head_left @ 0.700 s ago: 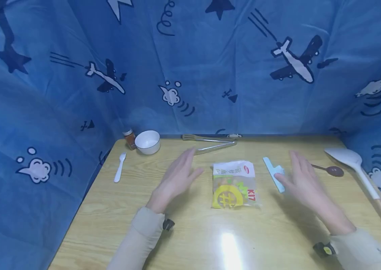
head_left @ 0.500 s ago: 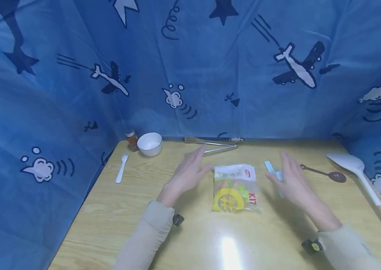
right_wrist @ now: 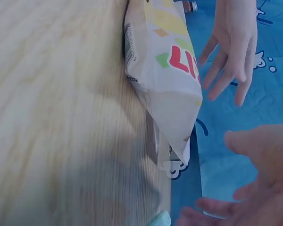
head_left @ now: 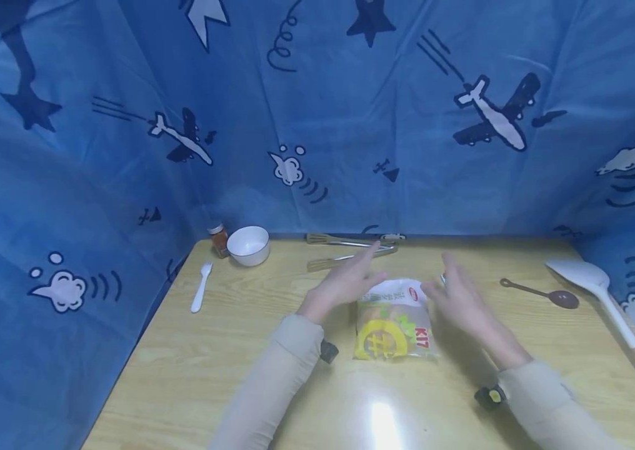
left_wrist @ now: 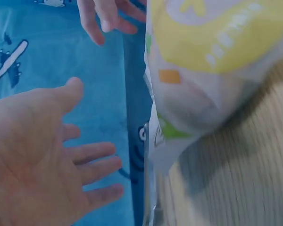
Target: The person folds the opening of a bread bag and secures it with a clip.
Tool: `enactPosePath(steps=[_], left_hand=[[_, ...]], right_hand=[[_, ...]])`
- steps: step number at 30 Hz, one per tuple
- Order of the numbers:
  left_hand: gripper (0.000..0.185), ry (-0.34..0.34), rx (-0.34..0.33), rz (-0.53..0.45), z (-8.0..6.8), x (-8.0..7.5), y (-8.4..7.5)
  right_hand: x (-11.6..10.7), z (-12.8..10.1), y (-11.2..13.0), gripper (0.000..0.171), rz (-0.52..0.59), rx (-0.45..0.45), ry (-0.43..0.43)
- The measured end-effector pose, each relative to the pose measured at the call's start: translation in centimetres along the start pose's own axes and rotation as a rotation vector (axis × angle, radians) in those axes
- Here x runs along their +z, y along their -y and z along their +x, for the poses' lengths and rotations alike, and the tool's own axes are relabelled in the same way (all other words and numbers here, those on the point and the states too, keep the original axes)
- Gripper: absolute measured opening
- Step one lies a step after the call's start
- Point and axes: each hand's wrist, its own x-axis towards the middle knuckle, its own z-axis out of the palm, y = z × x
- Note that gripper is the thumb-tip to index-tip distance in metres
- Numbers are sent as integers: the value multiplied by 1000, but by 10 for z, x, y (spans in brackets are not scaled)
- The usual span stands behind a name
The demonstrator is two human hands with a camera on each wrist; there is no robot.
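A plastic food bag (head_left: 389,322) with a white top, a yellow ring print and "K17" lies on the wooden table. Over its upper left corner is my left hand (head_left: 345,284), fingers extended, holding nothing. My right hand (head_left: 460,303) hovers at the bag's right side, also empty with fingers spread. In the left wrist view the left palm (left_wrist: 33,155) faces the bag with a gap between. The right wrist view has the right hand (right_wrist: 254,183) apart from the bag's side. A light blue T-shaped tool (right_wrist: 161,219) is mostly hidden behind the right hand.
Tongs (head_left: 351,240) lie at the back edge, before a blue curtain. Back left stand a white bowl (head_left: 248,245) and a spice jar (head_left: 219,241), with a white fork (head_left: 202,287) nearer. At right lie a brown spoon (head_left: 562,299) and a long-handled white ladle-like utensil (head_left: 595,281).
Both hands have moved inward, the left to the right and the right to the left, closing in on the bag. The right hand now covers most of the blue tool. The bag stays put.
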Motion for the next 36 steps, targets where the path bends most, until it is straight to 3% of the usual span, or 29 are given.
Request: enactPosePath(steps=[7,10,15,21,27,36], left_hand=[[62,150,42,-77,23,12,-7],[58,211,43,-80,31,20,-6],[51,238,51,-93,43,30,-8],[45,224,27,-47,51,35,-19],[34,164,42,-9,51,34,-23],[14,21,69,-158,38,28,-27]], right_hand=[[11,13,-1,91,18,117,120],[14,15,-3,85,74,163,143],[16,19,-6,70,194,221,186],[17,20,-7,51,243,185,215],[20,21,-3,38,283,147,186],[17,11,3,25,280,59,62]])
